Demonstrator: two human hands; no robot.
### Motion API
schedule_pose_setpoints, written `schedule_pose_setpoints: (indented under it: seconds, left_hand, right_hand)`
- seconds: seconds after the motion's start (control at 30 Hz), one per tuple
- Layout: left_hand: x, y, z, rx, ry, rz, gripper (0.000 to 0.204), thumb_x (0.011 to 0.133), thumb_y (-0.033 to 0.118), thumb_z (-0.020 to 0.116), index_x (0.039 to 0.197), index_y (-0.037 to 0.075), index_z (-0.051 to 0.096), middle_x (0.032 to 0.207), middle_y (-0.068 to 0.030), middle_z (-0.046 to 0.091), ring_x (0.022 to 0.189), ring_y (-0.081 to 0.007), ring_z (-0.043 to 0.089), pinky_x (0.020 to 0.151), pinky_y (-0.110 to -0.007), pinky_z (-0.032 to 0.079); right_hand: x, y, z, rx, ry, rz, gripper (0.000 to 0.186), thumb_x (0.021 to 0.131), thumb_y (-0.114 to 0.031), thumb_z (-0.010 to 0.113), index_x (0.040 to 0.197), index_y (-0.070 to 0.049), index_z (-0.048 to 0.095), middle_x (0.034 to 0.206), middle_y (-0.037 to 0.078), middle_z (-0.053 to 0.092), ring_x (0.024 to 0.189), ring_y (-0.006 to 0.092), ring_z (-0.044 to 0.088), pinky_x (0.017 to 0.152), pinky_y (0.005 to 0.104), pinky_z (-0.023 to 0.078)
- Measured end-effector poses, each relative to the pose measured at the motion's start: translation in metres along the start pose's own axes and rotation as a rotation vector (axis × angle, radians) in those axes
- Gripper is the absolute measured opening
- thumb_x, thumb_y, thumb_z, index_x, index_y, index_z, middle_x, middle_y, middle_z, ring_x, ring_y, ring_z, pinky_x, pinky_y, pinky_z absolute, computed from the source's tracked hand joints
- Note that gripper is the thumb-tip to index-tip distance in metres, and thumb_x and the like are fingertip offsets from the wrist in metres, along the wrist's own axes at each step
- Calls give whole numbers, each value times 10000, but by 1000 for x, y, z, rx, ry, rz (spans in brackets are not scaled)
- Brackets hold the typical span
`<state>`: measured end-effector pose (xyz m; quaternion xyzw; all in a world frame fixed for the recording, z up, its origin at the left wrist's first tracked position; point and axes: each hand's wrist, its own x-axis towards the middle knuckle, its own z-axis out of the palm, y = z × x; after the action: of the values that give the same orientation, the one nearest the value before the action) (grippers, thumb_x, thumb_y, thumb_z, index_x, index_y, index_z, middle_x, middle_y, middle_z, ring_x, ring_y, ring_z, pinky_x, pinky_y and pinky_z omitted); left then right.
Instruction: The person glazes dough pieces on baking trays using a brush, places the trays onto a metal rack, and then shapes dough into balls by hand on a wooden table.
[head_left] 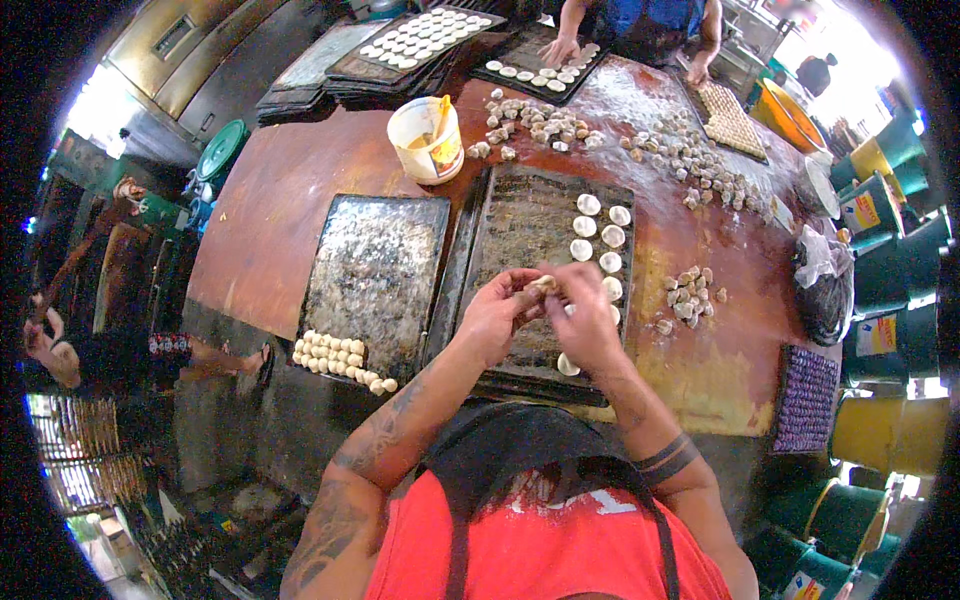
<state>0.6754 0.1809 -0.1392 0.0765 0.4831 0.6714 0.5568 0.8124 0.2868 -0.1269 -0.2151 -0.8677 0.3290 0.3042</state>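
Note:
In front of me both hands meet over a dark baking tray (515,225). My left hand (490,318) is closed, pinching a small dough piece (545,284) in its fingertips. My right hand (588,325) has its fingers curled against the same piece and is slightly blurred. White flattened dough rounds (613,236) lie in two columns along the tray's right side, some hidden by my right hand. To the left is a second worn tray (380,265), with rows of small pale dough balls (330,352) at its near edge. A heap of brownish filling balls (690,297) sits to the right.
A white bucket (425,150) with a yellow-handled tool stands beyond the trays. Many brownish balls (690,165) spread across the floured table. A co-worker's hands (562,50) work at far trays. Stacked trays (410,75), a purple tray (806,400) and a plastic bag (825,285) line the edges.

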Motion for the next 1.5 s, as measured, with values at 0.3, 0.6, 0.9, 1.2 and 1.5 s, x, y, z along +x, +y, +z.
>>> schedule_pose_setpoints:
  seconds: [0.3, 0.6, 0.9, 1.2, 1.5]
  left_hand:
    - [4, 24, 37, -19, -119, -7, 358, 953, 71, 727, 1299, 10, 655, 1143, -69, 720, 968, -158, 689, 867, -301, 562]
    - [-4, 36, 57, 299, 24, 414, 287, 958, 43, 701, 1227, 3, 609, 966, -21, 645, 865, -170, 677, 852, -302, 581]
    - [-5, 40, 42, 4, -220, -45, 384, 840, 61, 832, 1174, 22, 645, 1069, -74, 696, 981, -189, 692, 854, -343, 562]
    - [-10, 21, 34, -38, -49, -117, 268, 934, 130, 751, 1166, 26, 668, 1036, -53, 716, 801, -156, 658, 735, -290, 542]
    - [-6, -58, -72, 548, 175, 137, 618, 930, 28, 658, 1517, 53, 466, 1550, -160, 484, 1404, -273, 487, 1078, -367, 451]
  right_hand:
    - [3, 20, -15, 916, 76, 621, 242, 977, -61, 678, 1201, -3, 608, 1053, 54, 674, 926, 132, 665, 865, 300, 556]
    - [26, -29, -31, 108, 273, 81, 222, 904, -96, 697, 1124, -98, 729, 1143, 123, 706, 1080, 337, 680, 971, 414, 550]
    - [45, -29, -44, 28, 1, -266, 412, 697, -114, 865, 1059, -88, 668, 1241, 111, 723, 1268, 341, 621, 1065, 467, 481]
    - [0, -11, -3, 380, 20, 295, 395, 820, -55, 819, 1145, -41, 593, 1062, 61, 649, 965, 145, 627, 827, 296, 537]
    - [-73, 28, 26, 167, -247, 564, 326, 886, -128, 747, 1193, -33, 696, 854, 58, 710, 841, 203, 673, 830, 349, 557]
